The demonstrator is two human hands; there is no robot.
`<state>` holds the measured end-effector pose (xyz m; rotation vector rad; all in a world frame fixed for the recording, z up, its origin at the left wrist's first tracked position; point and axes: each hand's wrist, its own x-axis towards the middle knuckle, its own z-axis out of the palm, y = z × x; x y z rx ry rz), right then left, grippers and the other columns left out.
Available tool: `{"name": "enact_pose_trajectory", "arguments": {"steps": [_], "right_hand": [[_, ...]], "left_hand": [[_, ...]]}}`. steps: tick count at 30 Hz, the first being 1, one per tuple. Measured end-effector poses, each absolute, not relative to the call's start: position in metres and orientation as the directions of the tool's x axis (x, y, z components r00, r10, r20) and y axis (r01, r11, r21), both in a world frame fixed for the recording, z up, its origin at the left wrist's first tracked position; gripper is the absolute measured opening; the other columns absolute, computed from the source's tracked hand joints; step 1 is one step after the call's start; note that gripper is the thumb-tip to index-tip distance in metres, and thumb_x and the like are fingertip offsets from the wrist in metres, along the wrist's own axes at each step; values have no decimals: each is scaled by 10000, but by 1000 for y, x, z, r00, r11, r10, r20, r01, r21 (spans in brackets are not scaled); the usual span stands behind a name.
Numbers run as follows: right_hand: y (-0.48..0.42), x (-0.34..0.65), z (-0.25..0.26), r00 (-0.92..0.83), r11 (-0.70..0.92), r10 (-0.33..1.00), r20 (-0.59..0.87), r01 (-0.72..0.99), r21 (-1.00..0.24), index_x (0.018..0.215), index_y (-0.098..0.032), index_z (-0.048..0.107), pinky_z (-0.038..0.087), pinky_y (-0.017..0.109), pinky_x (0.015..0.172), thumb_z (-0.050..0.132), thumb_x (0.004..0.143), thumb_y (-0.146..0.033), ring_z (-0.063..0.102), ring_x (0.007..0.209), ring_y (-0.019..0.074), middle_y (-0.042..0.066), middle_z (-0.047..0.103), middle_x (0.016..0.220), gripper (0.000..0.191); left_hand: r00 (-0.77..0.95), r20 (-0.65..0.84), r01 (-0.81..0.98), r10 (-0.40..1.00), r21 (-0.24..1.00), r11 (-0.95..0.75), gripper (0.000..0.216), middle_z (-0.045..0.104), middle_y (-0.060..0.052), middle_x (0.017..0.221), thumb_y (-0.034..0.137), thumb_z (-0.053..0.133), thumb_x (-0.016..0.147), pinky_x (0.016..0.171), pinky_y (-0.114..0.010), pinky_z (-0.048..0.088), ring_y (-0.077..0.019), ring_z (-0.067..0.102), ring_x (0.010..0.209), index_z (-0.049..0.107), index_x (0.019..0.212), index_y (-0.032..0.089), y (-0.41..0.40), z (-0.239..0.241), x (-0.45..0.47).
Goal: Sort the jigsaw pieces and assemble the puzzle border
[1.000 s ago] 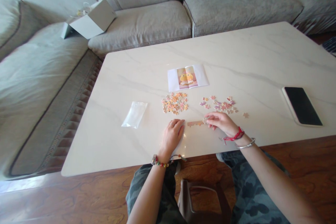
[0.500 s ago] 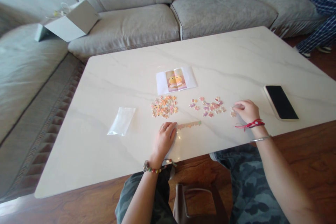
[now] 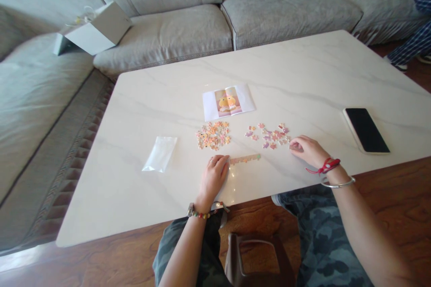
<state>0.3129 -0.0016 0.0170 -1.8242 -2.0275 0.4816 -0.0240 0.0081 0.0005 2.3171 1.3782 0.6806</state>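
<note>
My left hand [image 3: 214, 175] rests on the table with its fingers stretched out, their tips at the left end of a narrow strip of joined puzzle pieces [image 3: 245, 159]. My right hand [image 3: 305, 149] is pinched closed at the right edge of a loose scatter of pink and purple puzzle pieces [image 3: 273, 135]; its fingertips hide whatever is between them. A denser pile of orange and yellow puzzle pieces [image 3: 213, 135] lies beyond my left hand. Behind the pieces is a creased paper sheet [image 3: 247, 98] with a printed picture of yellow figures.
A clear plastic bag [image 3: 160, 154] lies on the white marbled table [image 3: 104, 179], left of the pieces. At the right is a phone [image 3: 366, 131]. A grey sofa [image 3: 168, 29] holds a white box [image 3: 101, 29]. A person's checked trouser leg [image 3: 412, 42] shows at far right.
My right hand has moved left, closer to the scattered pieces; pieces that showed at its fingertips are no longer distinct there. My left hand stays at the strip. The view has shifted slightly.
</note>
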Motion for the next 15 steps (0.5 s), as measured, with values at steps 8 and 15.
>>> {"name": "enact_pose_trajectory", "arguments": {"steps": [8,15], "right_hand": [[-6,221,32,-428,382,895,123,596,-706,898,-196,500,489,243,623,489,713,-106,565,638,105,24,582,811,206],[0,172,16,-525,477,834,170,531,-700,969,-204,485,490,260,724,462,723,-20,597,773,123,28,612,863,308]], "left_hand": [[405,199,734,892,511,-448,249,569,-69,979,217,398,866,818,-321,471,-175,543,919,537,1071,192,4,4,-27],[446,187,714,875,516,-474,249,560,-67,987,232,394,874,821,-316,468,-169,536,920,528,1082,198,2,3,-27]]}}
